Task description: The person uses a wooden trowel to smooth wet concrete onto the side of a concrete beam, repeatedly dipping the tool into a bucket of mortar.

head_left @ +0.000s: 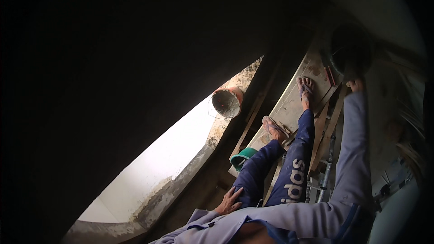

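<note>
My left hand (pixel 229 202) lies on my left thigh, fingers spread, holding nothing. My right arm is stretched far forward, and my right hand (pixel 356 84) is closed at the near side of a dark round container (pixel 349 47). Something dim extends from that hand toward the container; deep shadow hides what it is. Left of my feet, an orange bucket (pixel 227 102) with a wire handle and grey residue inside stands on a rough ledge. A green bucket (pixel 243 157) sits on the planks beside my left leg.
My sandalled feet stand on wooden planks (pixel 291 104), with gaps beside them. A red-edged strip (pixel 330 76) lies near the right foot. Metal scaffold tubes (pixel 326 167) run below at right. A bright opening (pixel 158 158) with a rough edge (pixel 167 194) is at left.
</note>
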`<act>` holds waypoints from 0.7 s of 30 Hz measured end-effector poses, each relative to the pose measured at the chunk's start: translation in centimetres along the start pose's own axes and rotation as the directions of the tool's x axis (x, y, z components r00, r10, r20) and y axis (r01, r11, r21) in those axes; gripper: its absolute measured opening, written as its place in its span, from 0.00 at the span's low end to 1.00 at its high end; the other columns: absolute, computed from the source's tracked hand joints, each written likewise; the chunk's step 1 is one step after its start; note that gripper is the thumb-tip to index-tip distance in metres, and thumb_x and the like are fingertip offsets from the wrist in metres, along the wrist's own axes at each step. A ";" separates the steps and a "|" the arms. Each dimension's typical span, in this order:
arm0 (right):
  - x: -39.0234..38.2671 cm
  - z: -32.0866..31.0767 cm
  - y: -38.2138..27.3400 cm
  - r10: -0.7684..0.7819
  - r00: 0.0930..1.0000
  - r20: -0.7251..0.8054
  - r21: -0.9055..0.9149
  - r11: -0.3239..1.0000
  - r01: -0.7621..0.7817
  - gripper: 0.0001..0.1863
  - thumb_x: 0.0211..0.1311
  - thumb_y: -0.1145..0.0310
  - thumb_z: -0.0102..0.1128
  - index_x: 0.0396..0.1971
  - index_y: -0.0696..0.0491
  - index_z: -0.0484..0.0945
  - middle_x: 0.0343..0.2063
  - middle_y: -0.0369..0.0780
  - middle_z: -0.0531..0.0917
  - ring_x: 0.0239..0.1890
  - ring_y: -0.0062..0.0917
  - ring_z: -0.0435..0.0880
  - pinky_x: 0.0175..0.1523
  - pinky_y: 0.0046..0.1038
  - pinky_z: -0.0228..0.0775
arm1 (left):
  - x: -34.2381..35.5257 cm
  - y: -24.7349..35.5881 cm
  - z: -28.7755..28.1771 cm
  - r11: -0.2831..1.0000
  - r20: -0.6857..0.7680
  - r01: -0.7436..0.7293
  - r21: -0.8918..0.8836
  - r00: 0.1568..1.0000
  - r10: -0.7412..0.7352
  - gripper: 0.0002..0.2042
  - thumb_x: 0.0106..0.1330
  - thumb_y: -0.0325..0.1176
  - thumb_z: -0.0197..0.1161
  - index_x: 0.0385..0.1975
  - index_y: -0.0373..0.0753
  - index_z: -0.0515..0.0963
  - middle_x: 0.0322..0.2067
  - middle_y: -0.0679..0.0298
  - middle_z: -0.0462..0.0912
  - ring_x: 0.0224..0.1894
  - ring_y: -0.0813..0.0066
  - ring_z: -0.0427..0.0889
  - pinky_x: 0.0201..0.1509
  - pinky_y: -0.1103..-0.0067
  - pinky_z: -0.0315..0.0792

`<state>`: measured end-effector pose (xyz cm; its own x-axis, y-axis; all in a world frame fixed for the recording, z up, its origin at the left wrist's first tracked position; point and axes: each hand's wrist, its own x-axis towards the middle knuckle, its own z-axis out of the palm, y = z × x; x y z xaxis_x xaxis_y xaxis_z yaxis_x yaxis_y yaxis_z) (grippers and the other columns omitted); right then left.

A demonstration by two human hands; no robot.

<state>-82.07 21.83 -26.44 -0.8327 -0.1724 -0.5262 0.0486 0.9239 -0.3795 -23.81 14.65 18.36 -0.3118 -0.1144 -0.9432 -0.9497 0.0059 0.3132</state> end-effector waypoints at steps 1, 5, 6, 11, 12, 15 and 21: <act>-1.9 -1.9 -0.5 0.013 1.000 -0.002 0.152 0.988 -0.013 0.27 0.56 0.68 0.50 0.57 0.56 0.60 0.54 0.41 0.67 0.56 0.28 0.65 0.56 0.30 0.60 | 0.0 -0.1 -0.2 1.000 -0.002 -0.024 0.000 1.000 0.024 0.33 0.57 0.43 0.55 0.63 0.54 0.50 0.60 0.39 0.46 0.61 0.40 0.50 0.62 0.57 0.49; -12.2 -10.4 -6.2 -0.036 0.993 0.110 0.725 0.686 -0.055 0.28 0.55 0.69 0.51 0.57 0.56 0.59 0.54 0.40 0.67 0.57 0.26 0.64 0.56 0.28 0.61 | -0.4 -0.8 -1.2 0.997 0.073 -0.022 -0.073 0.997 0.027 0.33 0.55 0.45 0.56 0.62 0.49 0.53 0.59 0.42 0.52 0.61 0.45 0.54 0.63 0.63 0.52; -15.4 -12.2 -8.8 -0.035 0.987 0.154 0.802 0.588 -0.104 0.28 0.55 0.69 0.51 0.57 0.57 0.59 0.54 0.39 0.67 0.57 0.25 0.64 0.56 0.28 0.62 | -0.6 -0.8 -1.6 0.992 0.060 -0.042 -0.116 0.997 0.049 0.33 0.55 0.45 0.56 0.62 0.48 0.54 0.59 0.44 0.54 0.61 0.48 0.55 0.63 0.64 0.53; -32.4 -19.4 -25.8 -0.672 0.741 -0.011 0.749 0.486 0.451 0.28 0.54 0.71 0.51 0.56 0.61 0.58 0.51 0.45 0.69 0.51 0.28 0.69 0.54 0.28 0.63 | -2.7 0.4 -4.6 0.894 -0.054 0.011 -0.448 0.998 -0.039 0.27 0.61 0.38 0.55 0.60 0.39 0.57 0.55 0.57 0.66 0.55 0.66 0.68 0.56 0.75 0.63; -35.8 -20.6 -29.2 -0.738 0.675 -0.007 0.803 0.399 0.443 0.25 0.53 0.73 0.51 0.53 0.62 0.60 0.46 0.45 0.73 0.43 0.31 0.76 0.49 0.28 0.66 | -3.3 0.5 -5.7 0.833 -0.086 0.001 -0.553 0.995 -0.058 0.26 0.61 0.36 0.53 0.59 0.35 0.57 0.58 0.54 0.62 0.58 0.68 0.65 0.59 0.78 0.60; -44.0 -24.7 -38.2 -0.882 0.342 -0.324 0.520 0.136 0.843 0.25 0.54 0.71 0.53 0.52 0.62 0.61 0.44 0.49 0.73 0.44 0.36 0.76 0.48 0.31 0.67 | -5.3 1.3 -10.0 0.870 -0.390 -0.188 -0.456 0.921 -0.005 0.25 0.65 0.41 0.50 0.58 0.34 0.58 0.57 0.54 0.64 0.57 0.66 0.65 0.58 0.78 0.60; -54.1 -33.6 -48.9 -0.852 -0.007 -0.523 0.284 -0.182 0.942 0.23 0.53 0.68 0.58 0.48 0.63 0.66 0.39 0.51 0.74 0.40 0.41 0.77 0.44 0.31 0.70 | -9.8 1.5 -12.2 0.701 -0.595 -0.460 -0.545 0.801 0.063 0.23 0.65 0.43 0.48 0.57 0.37 0.61 0.54 0.56 0.68 0.53 0.65 0.69 0.54 0.77 0.63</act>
<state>-57.96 -2.56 46.11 -0.3245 -0.6072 0.7253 -0.6364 -0.4272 -0.6423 -21.83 3.68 29.46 -0.2918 -0.6825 -0.6702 -0.5058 -0.4846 0.7137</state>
